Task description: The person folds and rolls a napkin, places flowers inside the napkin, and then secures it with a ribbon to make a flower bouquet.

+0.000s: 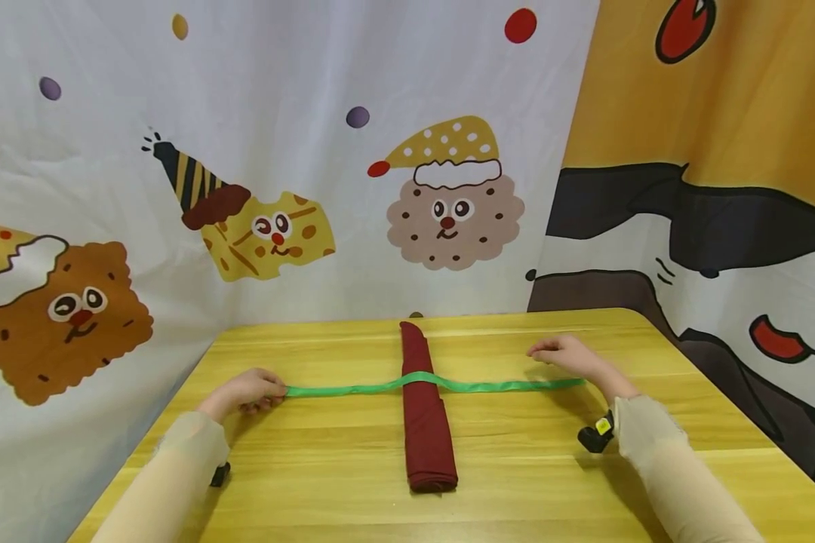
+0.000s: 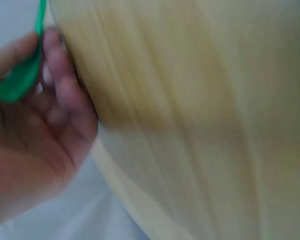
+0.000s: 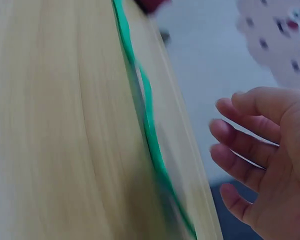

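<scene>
Left wrist, blurred: left hand (image 2: pixel 45 125) apparently pinches green ribbon (image 2: pixel 21 81).

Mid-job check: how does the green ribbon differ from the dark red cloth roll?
The green ribbon is thin and bright, while the dark red cloth roll is thicker and darker. The ribbon runs sideways across the roll, which lies near to far. The left hand pinches one ribbon end, but no hand touches the roll. Both are longer than wide.
</scene>
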The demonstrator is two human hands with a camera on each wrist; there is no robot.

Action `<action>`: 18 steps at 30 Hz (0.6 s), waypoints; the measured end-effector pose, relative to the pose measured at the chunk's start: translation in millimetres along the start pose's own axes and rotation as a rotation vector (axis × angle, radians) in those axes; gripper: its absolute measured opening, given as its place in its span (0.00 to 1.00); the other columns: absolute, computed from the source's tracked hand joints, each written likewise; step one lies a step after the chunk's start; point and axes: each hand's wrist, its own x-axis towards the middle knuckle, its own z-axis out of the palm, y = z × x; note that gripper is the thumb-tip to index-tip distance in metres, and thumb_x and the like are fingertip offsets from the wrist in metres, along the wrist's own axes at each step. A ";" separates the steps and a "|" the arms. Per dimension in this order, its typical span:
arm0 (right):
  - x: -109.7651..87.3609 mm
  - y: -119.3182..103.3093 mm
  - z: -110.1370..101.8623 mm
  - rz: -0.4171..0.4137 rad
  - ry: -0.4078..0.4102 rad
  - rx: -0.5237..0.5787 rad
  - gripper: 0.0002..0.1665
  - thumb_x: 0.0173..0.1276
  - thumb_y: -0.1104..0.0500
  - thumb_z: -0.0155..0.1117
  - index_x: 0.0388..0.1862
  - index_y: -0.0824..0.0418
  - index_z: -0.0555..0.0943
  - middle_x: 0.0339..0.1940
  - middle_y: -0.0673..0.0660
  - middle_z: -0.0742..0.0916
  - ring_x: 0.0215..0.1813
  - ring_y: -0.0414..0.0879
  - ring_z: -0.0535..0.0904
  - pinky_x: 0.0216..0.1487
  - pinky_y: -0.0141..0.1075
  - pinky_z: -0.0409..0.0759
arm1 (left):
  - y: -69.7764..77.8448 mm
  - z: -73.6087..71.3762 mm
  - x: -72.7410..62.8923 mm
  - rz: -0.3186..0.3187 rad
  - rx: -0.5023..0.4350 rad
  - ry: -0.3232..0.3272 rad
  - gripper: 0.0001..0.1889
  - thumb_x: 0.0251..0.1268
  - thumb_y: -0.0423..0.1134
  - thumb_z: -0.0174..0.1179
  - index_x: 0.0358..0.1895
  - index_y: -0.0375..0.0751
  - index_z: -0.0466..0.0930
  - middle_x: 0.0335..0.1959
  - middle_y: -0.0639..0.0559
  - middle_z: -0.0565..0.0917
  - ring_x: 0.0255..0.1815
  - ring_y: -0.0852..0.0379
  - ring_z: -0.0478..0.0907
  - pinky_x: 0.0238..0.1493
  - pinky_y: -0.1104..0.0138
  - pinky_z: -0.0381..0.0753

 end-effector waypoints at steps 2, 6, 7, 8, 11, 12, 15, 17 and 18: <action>12.2 -12.9 14.7 -0.032 -0.054 0.076 0.18 0.75 0.59 0.55 0.52 0.73 0.80 0.49 0.68 0.84 0.51 0.60 0.79 0.51 0.51 0.77 | -1.7 -4.2 1.1 0.004 -0.030 -0.061 0.11 0.73 0.38 0.52 0.42 0.33 0.80 0.27 0.49 0.80 0.20 0.61 0.67 0.20 0.71 0.66; 36.1 -34.0 45.8 -0.076 -0.152 0.181 0.19 0.74 0.60 0.55 0.54 0.75 0.79 0.50 0.68 0.84 0.53 0.61 0.79 0.54 0.51 0.76 | -4.4 -11.4 2.8 -0.005 -0.088 -0.138 0.13 0.75 0.39 0.49 0.46 0.32 0.79 0.30 0.49 0.81 0.22 0.62 0.68 0.23 0.71 0.68; 41.0 -37.8 52.8 -0.083 -0.170 0.199 0.19 0.74 0.60 0.55 0.54 0.75 0.78 0.50 0.68 0.83 0.54 0.61 0.79 0.54 0.51 0.76 | -5.0 -12.4 3.2 -0.008 -0.097 -0.143 0.13 0.76 0.40 0.49 0.47 0.32 0.79 0.31 0.49 0.81 0.23 0.62 0.69 0.25 0.71 0.68; 45.3 -41.2 59.5 -0.088 -0.182 0.211 0.20 0.74 0.60 0.55 0.54 0.75 0.78 0.50 0.68 0.83 0.54 0.60 0.79 0.55 0.51 0.76 | -5.8 -13.1 3.6 -0.007 -0.104 -0.149 0.14 0.76 0.40 0.50 0.47 0.32 0.79 0.31 0.49 0.81 0.24 0.61 0.69 0.25 0.71 0.69; 55.0 -47.0 76.0 -0.082 -0.202 0.250 0.20 0.73 0.59 0.56 0.55 0.74 0.78 0.51 0.67 0.84 0.55 0.59 0.79 0.55 0.50 0.76 | -8.3 -13.9 3.9 -0.010 -0.130 -0.151 0.15 0.76 0.42 0.50 0.49 0.33 0.78 0.32 0.49 0.81 0.25 0.61 0.70 0.27 0.70 0.69; 57.3 -48.0 80.3 -0.069 -0.203 0.261 0.21 0.73 0.58 0.57 0.55 0.73 0.79 0.51 0.66 0.84 0.54 0.58 0.79 0.55 0.49 0.76 | -9.4 -14.1 3.9 -0.008 -0.139 -0.149 0.16 0.76 0.43 0.50 0.50 0.33 0.78 0.33 0.49 0.81 0.25 0.61 0.70 0.27 0.70 0.70; 62.0 -49.4 90.8 -0.023 -0.209 0.279 0.21 0.71 0.55 0.61 0.55 0.69 0.80 0.50 0.61 0.85 0.53 0.53 0.79 0.54 0.46 0.76 | -12.6 -14.7 2.9 -0.003 -0.170 -0.141 0.16 0.76 0.43 0.50 0.52 0.32 0.77 0.35 0.49 0.81 0.26 0.61 0.71 0.27 0.71 0.71; 63.9 -50.4 96.8 -0.012 -0.218 0.270 0.21 0.69 0.54 0.63 0.54 0.68 0.81 0.49 0.58 0.86 0.52 0.49 0.79 0.53 0.44 0.76 | -14.6 -15.2 1.4 0.009 -0.180 -0.137 0.17 0.77 0.43 0.49 0.53 0.31 0.75 0.36 0.50 0.82 0.27 0.62 0.71 0.27 0.71 0.71; 64.7 -51.3 99.6 -0.011 -0.224 0.263 0.21 0.68 0.54 0.64 0.54 0.67 0.82 0.49 0.57 0.86 0.52 0.48 0.78 0.53 0.43 0.75 | -15.6 -15.4 0.4 0.009 -0.187 -0.129 0.17 0.77 0.43 0.49 0.53 0.31 0.75 0.36 0.50 0.82 0.27 0.62 0.72 0.27 0.72 0.72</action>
